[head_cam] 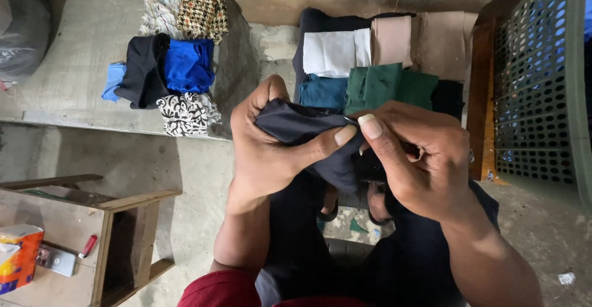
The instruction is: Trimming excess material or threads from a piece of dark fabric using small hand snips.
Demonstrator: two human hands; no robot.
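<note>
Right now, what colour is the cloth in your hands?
Dark navy cloth, pinched by both hands; seen in the head view.

An orange, yellow and white boxy package sits on the wooden table, lower left.

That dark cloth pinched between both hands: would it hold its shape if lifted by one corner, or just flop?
Likely flop: the dark cloth already bunches and folds between the left hand and right hand. It probably weighs little, since fingertips alone hold it.
</note>
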